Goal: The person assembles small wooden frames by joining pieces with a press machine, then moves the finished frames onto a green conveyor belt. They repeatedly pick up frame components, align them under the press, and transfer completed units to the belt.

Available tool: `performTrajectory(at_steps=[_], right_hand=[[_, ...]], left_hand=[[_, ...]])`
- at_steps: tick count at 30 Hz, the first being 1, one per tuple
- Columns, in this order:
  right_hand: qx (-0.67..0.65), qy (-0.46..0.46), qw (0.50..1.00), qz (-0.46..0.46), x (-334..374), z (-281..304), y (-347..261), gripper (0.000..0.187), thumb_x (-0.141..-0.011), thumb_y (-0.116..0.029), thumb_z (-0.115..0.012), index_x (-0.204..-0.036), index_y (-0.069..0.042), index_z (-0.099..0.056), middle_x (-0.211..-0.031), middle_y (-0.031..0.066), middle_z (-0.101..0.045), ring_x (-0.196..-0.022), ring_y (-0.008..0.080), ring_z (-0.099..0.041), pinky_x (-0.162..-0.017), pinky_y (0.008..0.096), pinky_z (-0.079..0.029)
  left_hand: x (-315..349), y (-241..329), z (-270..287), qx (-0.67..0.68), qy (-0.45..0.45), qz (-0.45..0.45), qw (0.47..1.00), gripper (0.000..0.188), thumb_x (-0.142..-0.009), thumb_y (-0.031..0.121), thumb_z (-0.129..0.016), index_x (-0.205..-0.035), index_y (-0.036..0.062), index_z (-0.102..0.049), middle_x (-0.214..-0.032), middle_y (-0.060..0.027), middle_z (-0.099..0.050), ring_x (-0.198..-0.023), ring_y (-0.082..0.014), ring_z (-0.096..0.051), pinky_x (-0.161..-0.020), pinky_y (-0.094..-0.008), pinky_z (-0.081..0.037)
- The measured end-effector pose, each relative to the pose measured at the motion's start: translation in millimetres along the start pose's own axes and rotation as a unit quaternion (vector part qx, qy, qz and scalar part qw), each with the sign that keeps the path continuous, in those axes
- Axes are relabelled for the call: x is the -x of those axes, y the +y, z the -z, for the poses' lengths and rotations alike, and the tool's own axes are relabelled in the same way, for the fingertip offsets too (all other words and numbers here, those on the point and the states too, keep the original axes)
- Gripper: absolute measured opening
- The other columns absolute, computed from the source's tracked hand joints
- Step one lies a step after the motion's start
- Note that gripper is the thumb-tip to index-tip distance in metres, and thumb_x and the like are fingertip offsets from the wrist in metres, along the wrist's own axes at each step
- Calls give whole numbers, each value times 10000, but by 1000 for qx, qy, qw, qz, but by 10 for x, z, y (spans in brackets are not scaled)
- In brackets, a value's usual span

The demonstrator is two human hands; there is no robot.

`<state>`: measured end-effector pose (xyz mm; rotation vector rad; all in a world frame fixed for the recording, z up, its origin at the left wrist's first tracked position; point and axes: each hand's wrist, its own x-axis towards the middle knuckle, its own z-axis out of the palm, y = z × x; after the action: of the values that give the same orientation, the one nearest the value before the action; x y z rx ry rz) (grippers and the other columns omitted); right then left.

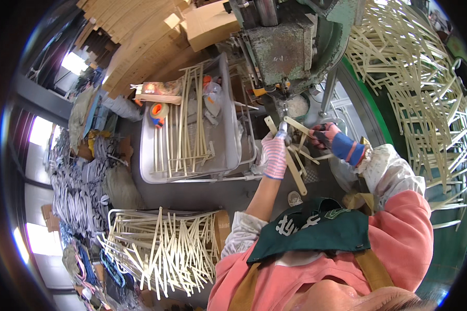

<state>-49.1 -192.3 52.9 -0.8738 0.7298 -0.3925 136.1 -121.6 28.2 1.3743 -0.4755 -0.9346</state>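
My left hand [274,157], in a pink-and-white striped glove, is closed around a long flat cream strip [296,179] with rounded ends. The strip slants from beside the machine's tool down toward my apron. My right hand [325,136], in a pink-and-dark glove with a blue cuff, pinches a second cream strip [298,126]. That strip's far end lies at the tool [284,110] under the press head. The fingertips of my left hand are close to this tool and partly hidden. Several more strips [302,151] lie between and below my hands.
The worn green press [283,52] stands straight ahead. To the left, a grey tub [228,119] holds long strips, an orange tape roll [160,110] and a box. A heap of strips [163,249] sits at lower left, another pile [415,78] at right. Cardboard boxes [210,23] rise behind.
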Motion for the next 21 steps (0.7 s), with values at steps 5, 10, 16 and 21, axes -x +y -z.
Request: performTrajectory(at_steps=[5, 10, 16, 21], right_hand=[[-91, 91, 990, 51, -233, -158, 45, 129, -903, -117, -631, -874, -64, -517, -696, 19, -526, -570, 117, -498, -459, 253, -385], [-77, 94, 992, -22, -348, -40, 23, 136, -913, -144, -623, -919, -43, -533, -690, 40, -546, -545, 122, -491, -497, 280, -445], [663, 254, 622, 329, -1469, 864, 203, 87, -807, -147, -644, -779, -64, -652, -727, 112, -636, -659, 275, -614, -633, 332, -522], [540, 128, 800, 228, -2328, 1186, 489, 104, -797, -156, -638, -847, -64, -637, -794, 121, -636, -734, 299, -609, -680, 348, -514]], left_hand=[[-188, 78, -218, -22, -41, 7, 999, 260, -785, 236, -784, -662, 90, -608, -579, 86, -433, -517, -62, -300, -456, -290, -262], [-226, 143, -217, 1, -77, 29, 997, 220, -797, 188, -775, -672, 105, -614, -583, 90, -452, -506, -47, -306, -454, -270, -249], [-333, 50, -127, -83, -69, 99, 989, 352, -776, 283, -794, -568, 88, -587, -490, 48, -497, -404, -57, -373, -408, -272, -269], [-303, 46, -56, -119, -100, 102, 983, 184, -818, 208, -753, -892, 41, -728, -521, 45, -516, -412, -47, -408, -408, -237, -286]])
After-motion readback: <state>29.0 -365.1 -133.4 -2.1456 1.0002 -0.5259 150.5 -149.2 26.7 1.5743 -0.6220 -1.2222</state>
